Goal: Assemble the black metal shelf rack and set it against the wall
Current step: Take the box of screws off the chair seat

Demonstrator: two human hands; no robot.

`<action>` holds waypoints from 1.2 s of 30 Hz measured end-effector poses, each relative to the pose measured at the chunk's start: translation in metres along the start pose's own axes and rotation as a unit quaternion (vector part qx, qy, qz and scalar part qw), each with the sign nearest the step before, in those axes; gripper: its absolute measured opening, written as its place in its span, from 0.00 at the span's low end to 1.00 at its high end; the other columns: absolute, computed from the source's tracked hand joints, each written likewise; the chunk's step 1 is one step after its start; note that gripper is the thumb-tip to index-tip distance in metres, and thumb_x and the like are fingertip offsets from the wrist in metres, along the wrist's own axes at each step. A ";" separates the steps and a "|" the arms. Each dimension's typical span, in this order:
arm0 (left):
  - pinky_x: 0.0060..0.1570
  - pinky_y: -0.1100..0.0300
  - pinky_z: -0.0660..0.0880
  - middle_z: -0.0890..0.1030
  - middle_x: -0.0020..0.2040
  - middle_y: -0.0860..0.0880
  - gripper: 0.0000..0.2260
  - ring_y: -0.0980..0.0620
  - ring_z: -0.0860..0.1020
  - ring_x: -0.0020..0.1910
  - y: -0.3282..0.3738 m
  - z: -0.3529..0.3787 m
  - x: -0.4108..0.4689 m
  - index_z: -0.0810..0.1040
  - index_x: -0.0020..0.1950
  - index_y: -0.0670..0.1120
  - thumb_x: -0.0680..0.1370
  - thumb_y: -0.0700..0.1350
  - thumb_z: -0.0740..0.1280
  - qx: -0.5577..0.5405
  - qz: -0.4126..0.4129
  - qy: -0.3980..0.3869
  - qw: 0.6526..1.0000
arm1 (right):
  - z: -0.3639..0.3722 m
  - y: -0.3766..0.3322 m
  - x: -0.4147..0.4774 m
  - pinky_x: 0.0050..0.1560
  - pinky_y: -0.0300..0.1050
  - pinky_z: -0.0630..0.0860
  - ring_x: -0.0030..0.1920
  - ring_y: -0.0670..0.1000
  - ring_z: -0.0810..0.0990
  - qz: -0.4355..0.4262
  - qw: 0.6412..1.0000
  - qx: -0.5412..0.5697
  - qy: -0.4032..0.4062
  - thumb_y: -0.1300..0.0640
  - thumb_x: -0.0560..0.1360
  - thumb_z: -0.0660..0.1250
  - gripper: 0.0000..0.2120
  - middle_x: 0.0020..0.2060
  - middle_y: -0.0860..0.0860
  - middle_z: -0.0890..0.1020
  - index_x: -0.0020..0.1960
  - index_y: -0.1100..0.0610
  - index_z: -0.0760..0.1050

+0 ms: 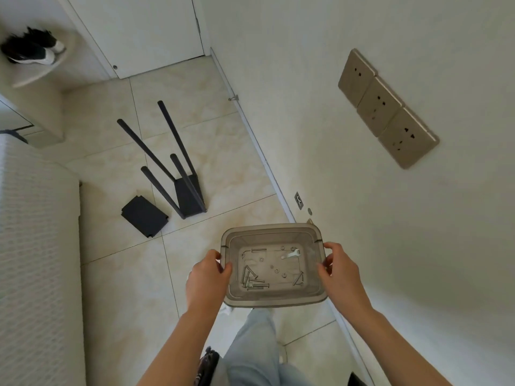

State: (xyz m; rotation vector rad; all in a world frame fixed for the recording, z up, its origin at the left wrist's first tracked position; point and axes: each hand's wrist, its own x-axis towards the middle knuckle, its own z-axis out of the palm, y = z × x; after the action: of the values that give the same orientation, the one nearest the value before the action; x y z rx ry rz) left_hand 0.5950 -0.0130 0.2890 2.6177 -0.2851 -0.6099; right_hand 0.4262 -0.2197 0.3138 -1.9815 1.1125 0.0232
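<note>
The bin is showing a smoky, see-through grey-brown; the bolts in it are glinting silver, and the small wrench is showing white. The rack frame and the shelf panels are showing matte black; the floor tiles are carrying a cream ground with faint beige marbling and thin grey joints. The wall is reading off-white; the sockets are shining a brushed champagne-bronze; the shoes are showing black with white soles; the trouser leg is showing pale blue; the surface at the left is showing a white woven pattern.
</note>
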 end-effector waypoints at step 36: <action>0.42 0.55 0.80 0.82 0.45 0.50 0.09 0.50 0.81 0.40 0.141 -0.059 0.355 0.73 0.56 0.48 0.81 0.51 0.68 -0.043 -0.114 0.022 0.992 | 0.009 -0.211 0.421 0.51 0.52 0.77 0.50 0.55 0.77 -0.061 0.979 -0.176 -0.087 0.61 0.82 0.58 0.17 0.57 0.56 0.76 0.70 0.58 0.65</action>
State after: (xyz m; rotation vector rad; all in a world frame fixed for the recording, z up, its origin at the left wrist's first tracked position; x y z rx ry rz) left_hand 0.9216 -0.2193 0.2692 2.5946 0.0545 -0.6222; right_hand 0.8345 -0.4534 0.2836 -2.3068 0.9181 0.3432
